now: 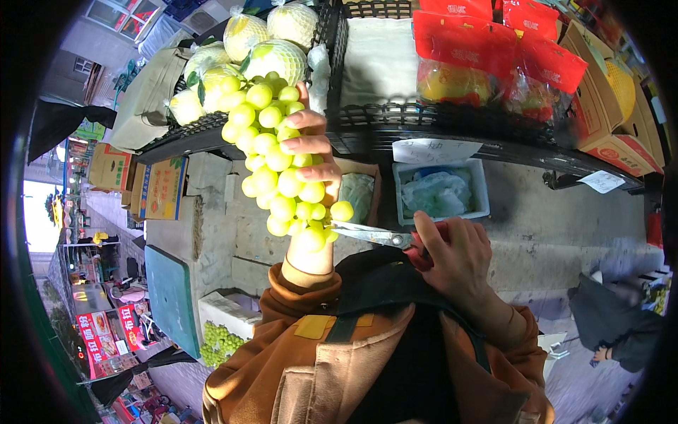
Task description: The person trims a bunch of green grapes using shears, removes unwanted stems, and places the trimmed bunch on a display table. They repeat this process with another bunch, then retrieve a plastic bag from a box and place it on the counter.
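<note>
My left hand (315, 151) holds up a large bunch of green grapes (275, 159), its fingers wrapped around the right side of the bunch. Red-handled scissors (394, 238) are in my right hand (458, 254). Their blades point left and their tips lie at the lower right edge of the bunch, beside a single grape that sticks out. How far apart the blades are is hard to tell. Behind the bunch, pale round fruits in foam nets (275, 59) fill a black plastic crate.
Red-topped bags of fruit (461, 53) lie in a black crate (381, 114) on the stand. Below are a white foam box (482, 188) and cardboard boxes (164, 188). More green grapes (218, 342) sit at lower left. A person in dark clothes (609, 323) is at right.
</note>
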